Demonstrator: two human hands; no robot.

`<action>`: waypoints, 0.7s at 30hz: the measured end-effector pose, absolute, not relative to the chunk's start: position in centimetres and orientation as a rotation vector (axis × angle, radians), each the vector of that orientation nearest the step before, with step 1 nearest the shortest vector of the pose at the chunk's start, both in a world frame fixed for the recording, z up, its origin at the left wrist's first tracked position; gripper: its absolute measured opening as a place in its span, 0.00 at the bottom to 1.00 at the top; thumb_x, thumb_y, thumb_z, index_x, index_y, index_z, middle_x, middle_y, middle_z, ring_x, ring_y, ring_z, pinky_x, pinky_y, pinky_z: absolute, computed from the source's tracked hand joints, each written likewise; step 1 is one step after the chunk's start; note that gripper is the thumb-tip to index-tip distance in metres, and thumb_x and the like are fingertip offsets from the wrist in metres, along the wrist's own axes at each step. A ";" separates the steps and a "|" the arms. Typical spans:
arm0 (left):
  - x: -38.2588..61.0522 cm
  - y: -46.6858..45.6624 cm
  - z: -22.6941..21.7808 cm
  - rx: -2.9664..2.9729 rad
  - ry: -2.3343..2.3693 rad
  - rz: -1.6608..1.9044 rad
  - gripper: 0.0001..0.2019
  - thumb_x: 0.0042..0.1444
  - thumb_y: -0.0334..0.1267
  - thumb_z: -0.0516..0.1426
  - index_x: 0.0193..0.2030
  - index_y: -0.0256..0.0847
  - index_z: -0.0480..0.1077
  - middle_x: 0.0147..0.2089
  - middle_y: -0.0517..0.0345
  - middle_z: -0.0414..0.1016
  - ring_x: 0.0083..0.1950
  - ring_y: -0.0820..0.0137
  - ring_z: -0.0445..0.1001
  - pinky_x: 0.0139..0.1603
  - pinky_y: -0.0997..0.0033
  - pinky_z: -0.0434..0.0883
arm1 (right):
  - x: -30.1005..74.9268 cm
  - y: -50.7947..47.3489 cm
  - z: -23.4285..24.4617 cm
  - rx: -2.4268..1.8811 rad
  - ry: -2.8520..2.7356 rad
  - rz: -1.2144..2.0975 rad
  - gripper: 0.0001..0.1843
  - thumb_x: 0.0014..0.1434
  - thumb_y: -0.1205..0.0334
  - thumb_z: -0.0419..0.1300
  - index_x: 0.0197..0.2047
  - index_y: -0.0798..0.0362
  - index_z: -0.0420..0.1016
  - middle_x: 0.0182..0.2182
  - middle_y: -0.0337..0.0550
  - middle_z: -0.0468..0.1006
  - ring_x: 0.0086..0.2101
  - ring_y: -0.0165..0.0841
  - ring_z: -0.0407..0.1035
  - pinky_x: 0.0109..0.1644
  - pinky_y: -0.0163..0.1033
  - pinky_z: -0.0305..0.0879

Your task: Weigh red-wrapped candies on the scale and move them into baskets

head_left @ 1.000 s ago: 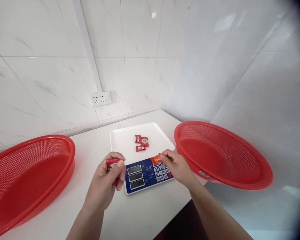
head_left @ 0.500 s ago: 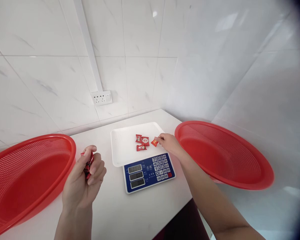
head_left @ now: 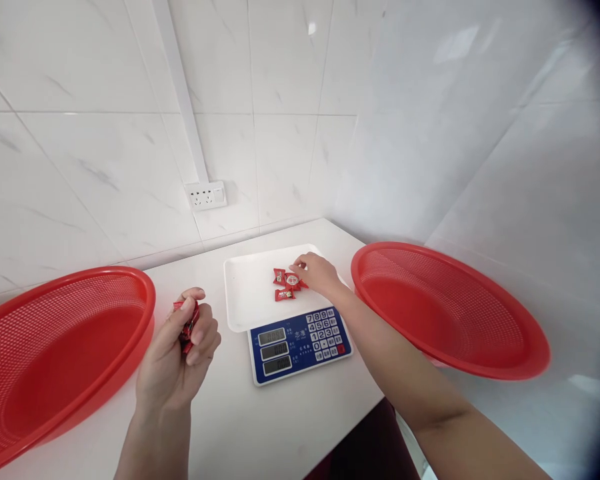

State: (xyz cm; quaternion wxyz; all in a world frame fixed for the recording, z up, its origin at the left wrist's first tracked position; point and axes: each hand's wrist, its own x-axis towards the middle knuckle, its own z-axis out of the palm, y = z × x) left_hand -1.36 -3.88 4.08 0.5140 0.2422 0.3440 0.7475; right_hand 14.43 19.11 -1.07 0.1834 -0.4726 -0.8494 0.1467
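My left hand is closed around several red wrapped candies, raised between the left basket and the scale. My right hand is over the white weighing tray, its fingers curled together beside a small cluster of red wrapped candies. Whatever its fingertips may pinch is hidden. Part of another red candy shows under this hand, close to the cluster. The tray sits on a digital scale with a blue keypad panel and three grey displays.
A red perforated basket stands at the left, a second red basket at the right, partly behind my right forearm. A wall socket is on the tiled wall behind the white table.
My right hand has moved left across the tray, and the candy at its fingers is now close to the cluster. My left hand has shifted slightly right, still holding candies.
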 end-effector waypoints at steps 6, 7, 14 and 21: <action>-1.0 -3.9 4.2 0.618 0.850 1.785 0.03 0.57 0.36 0.53 0.35 0.42 0.67 0.17 0.68 0.60 0.13 0.83 0.53 0.15 0.84 0.55 | 11.3 18.7 -0.8 -1.218 -2.551 0.458 0.14 0.51 0.54 0.63 0.37 0.55 0.75 0.48 0.52 0.69 0.48 0.44 0.64 0.40 0.39 0.60; -0.9 -3.9 4.2 0.629 0.856 1.788 0.02 0.57 0.36 0.53 0.35 0.42 0.67 0.17 0.69 0.60 0.13 0.84 0.53 0.15 0.84 0.55 | 10.9 18.6 -0.8 -1.206 -2.557 0.468 0.13 0.49 0.57 0.64 0.36 0.56 0.74 0.47 0.53 0.69 0.48 0.45 0.63 0.41 0.40 0.60; -0.8 -2.9 3.5 0.776 1.116 1.807 0.07 0.54 0.41 0.57 0.38 0.43 0.65 0.19 0.68 0.62 0.16 0.82 0.55 0.19 0.82 0.55 | 11.9 15.8 0.7 -1.009 -2.429 0.716 0.05 0.57 0.60 0.57 0.36 0.51 0.68 0.34 0.40 0.74 0.36 0.33 0.69 0.37 0.37 0.63; 0.8 -2.5 2.3 1.478 1.454 1.102 0.13 0.57 0.49 0.53 0.41 0.43 0.64 0.28 0.64 0.67 0.27 0.75 0.63 0.28 0.75 0.61 | 18.5 7.8 1.0 -0.544 -1.987 1.448 0.14 0.51 0.51 0.64 0.27 0.52 0.68 0.24 0.36 0.72 0.27 0.30 0.67 0.32 0.36 0.62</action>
